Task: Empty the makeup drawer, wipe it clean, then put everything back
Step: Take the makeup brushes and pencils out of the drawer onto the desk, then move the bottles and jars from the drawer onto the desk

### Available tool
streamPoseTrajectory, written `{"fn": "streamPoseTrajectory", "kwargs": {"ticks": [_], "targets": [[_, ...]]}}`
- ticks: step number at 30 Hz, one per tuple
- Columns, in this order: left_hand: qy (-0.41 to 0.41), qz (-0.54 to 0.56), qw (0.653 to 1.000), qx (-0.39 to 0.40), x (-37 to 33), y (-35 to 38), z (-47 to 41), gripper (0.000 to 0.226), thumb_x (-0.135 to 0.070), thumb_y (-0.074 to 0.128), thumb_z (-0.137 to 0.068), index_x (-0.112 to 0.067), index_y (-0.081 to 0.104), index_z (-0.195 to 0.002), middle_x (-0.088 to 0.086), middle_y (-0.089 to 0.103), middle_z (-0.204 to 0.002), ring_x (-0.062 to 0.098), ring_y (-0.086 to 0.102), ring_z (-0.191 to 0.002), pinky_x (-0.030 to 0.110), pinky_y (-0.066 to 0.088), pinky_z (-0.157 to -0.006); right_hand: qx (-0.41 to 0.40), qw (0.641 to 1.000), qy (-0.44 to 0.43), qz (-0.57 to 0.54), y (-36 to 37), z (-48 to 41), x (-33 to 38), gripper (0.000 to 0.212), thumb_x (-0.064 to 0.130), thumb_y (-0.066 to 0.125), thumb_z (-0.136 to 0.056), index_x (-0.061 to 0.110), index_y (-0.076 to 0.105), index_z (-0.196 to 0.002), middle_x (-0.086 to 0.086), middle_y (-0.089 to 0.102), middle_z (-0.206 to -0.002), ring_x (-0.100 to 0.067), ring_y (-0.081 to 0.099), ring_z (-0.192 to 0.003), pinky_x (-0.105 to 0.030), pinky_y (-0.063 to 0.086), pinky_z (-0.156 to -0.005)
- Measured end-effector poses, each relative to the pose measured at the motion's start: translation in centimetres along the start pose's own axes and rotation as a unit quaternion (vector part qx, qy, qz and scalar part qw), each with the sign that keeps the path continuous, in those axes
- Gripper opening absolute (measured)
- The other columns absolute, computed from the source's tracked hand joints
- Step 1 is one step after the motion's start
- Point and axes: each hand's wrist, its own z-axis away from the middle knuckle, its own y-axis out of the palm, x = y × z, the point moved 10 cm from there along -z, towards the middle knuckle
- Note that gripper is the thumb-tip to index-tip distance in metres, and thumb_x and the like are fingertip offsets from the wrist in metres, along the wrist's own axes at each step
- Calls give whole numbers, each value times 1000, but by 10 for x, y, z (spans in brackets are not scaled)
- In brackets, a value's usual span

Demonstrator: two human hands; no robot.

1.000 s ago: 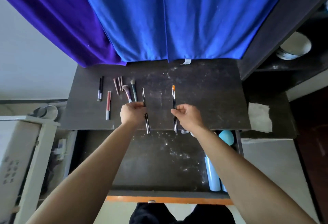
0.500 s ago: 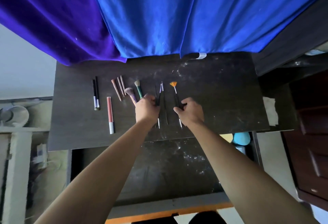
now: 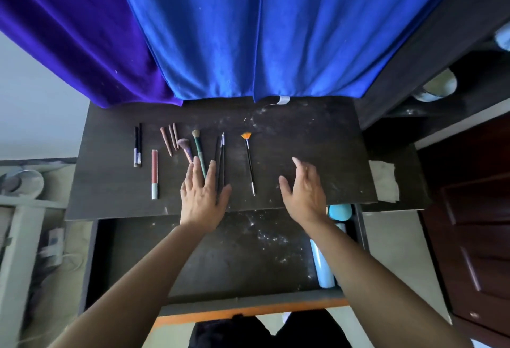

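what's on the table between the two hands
The orange fan brush lies on the tabletop between the left hand and the right hand, touching neither, as the head view shows.

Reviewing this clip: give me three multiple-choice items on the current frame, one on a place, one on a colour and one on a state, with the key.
1. Where does the fan brush lie?
A) inside the open drawer
B) on the tabletop, between the left hand and the right hand
C) on the white cloth

2. What colour are its bristles?
A) orange
B) green
C) white

3. What are the hands doing?
A) both grip brushes
B) only the right one pinches a brush
C) both are open and hold nothing

Key: 1 B, it lies flat on the dark top between the hands. 2 A, the fanned tip is orange. 3 C, the fingers are straight and nothing is in them.
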Motion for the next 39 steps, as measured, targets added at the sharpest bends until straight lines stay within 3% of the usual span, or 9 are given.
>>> {"fn": "streamPoseTrajectory", "kwargs": {"ticks": [3,6,11,14,22,31,34,36,39], "targets": [[0,-13,1000,-10,-25,14,41,72,-46,48,-96,-18,18,-155,16,-1,-163,31,-1,-150,52,16,-117,10,1000,21,0,-11,37,-50,61,37,59,-93,11,38,-145,-15,45,-139,-33,50,-124,-43,52,-92],[-1,-12,1000,-18,-53,39,78,70,-47,47,-96,-20,19,-155,14,-1,-163,30,0,-150,51,15,-118,40,998,55,-10,-20,74,-105,61,36,58,-94,11,37,-146,-14,45,-138,-32,53,-120,-40,52,-86],[-1,-22,1000,1,-94,108,129,73,-57,33,-91,-19,25,-153,15,7,-162,31,6,-149,49,17,-118,91,993,69,11,-13,118,-182,60,34,57,-94,11,37,-146,-13,44,-141,-31,48,-128,-42,47,-97],[-14,-13,1000,20,-109,158,149,71,-55,35,-91,-17,29,-151,16,14,-161,33,12,-148,50,22,-116,107,991,73,25,4,138,-214,61,34,58,-94,11,37,-146,-10,46,-138,-29,50,-125,-41,50,-93],[-69,-1,993,92,-102,255,186,72,-46,47,-97,-14,19,-154,10,10,-163,27,6,-150,46,16,-120,85,992,94,25,45,189,-242,59,37,54,-95,4,41,-142,-17,56,-126,-33,61,-106,-38,55,-74],[-73,27,989,127,-105,262,204,76,-51,51,-93,-15,20,-153,10,13,-161,27,8,-148,51,19,-117,137,981,134,-8,41,212,-251,66,40,50,-98,9,27,-150,-14,46,-140,-30,52,-123,-39,49,-90],[-93,64,985,126,-118,264,186,66,-48,54,-92,-16,33,-147,9,34,-149,30,27,-138,46,28,-111,153,976,150,-27,42,200,-253,64,40,48,-99,11,23,-152,-13,42,-144,-31,51,-124,-41,47,-94],[-112,107,976,152,-128,274,170,48,-45,58,-90,-16,50,-129,9,52,-127,31,42,-123,41,36,-100,172,973,148,-29,46,191,-253,63,37,48,-100,12,23,-152,-13,40,-146,-31,50,-126,-42,45,-96],[-127,143,964,187,-140,287,149,42,-46,65,-85,-15,55,-113,5,60,-105,28,55,-105,35,43,-83,206,961,177,-56,54,177,-259,63,35,53,-98,13,25,-151,-14,42,-145,-31,50,-127,-41,43,-99]]}}
